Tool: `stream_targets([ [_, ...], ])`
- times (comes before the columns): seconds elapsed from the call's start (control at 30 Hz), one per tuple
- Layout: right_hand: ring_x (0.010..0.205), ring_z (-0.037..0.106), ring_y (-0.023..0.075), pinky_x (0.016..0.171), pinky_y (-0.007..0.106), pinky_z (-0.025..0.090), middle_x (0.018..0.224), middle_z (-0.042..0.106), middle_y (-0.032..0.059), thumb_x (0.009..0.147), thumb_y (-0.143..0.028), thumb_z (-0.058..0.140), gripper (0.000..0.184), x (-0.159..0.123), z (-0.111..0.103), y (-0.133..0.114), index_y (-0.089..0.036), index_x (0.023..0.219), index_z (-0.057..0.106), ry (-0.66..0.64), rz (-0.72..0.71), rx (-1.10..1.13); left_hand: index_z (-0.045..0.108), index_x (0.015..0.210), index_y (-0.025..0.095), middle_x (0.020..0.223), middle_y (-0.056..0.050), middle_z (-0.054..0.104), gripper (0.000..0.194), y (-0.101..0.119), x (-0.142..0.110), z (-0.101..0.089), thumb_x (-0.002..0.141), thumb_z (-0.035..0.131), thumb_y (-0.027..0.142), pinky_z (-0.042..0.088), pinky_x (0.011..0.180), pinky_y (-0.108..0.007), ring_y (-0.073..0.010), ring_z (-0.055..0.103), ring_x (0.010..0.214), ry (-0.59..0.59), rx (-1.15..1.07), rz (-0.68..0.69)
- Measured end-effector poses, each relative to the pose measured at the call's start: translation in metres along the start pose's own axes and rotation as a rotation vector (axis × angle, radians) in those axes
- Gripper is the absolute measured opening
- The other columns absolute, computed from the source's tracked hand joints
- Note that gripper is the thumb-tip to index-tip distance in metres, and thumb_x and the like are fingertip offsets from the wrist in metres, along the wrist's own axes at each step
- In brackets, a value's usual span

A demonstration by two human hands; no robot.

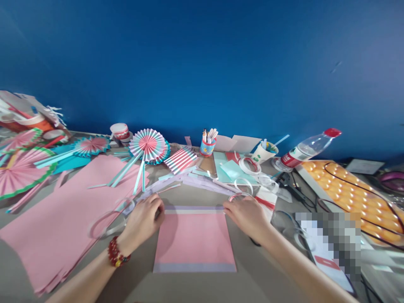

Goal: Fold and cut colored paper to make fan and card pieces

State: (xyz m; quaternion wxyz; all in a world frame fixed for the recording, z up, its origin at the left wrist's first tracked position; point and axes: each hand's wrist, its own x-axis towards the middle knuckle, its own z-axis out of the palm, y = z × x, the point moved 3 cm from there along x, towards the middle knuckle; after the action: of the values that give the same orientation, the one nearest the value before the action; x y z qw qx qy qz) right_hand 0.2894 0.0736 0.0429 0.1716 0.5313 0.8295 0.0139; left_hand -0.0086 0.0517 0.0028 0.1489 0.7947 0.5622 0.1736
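Both hands, left (147, 215) and right (245, 213), are curling their fingers at the far corners of the pink sheet (195, 239).

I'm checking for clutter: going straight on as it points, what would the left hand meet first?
Past the pink sheet at its fingertips, the left hand would probably meet the paper strips, though depth is unclear.

My only view is a head camera, facing forward and slightly down — close above the grey worktop (265, 277), both bare forearms entering from the bottom edge, the plain deep-blue wall (189, 63) filling the upper part.
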Motion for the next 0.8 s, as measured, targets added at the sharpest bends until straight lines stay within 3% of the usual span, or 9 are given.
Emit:
stream_targets([
  [0.8, 0.068, 0.065, 0.0195, 0.066, 0.029, 0.032, 0.070, 0.071, 0.0055, 0.095, -0.023, 0.045, 0.031, 0.0041, -0.0023, -0.0024, -0.021, 0.078, 0.070, 0.014, -0.005, 0.019, 0.055, 0.077, 0.020, 0.084, -0.004, 0.058, 0.012, -0.0010, -0.0004, 0.0010, 0.082, 0.050, 0.009, 0.043, 0.072, -0.031, -0.0199, 0.058, 0.078, 0.013, -0.002, 0.005],
])
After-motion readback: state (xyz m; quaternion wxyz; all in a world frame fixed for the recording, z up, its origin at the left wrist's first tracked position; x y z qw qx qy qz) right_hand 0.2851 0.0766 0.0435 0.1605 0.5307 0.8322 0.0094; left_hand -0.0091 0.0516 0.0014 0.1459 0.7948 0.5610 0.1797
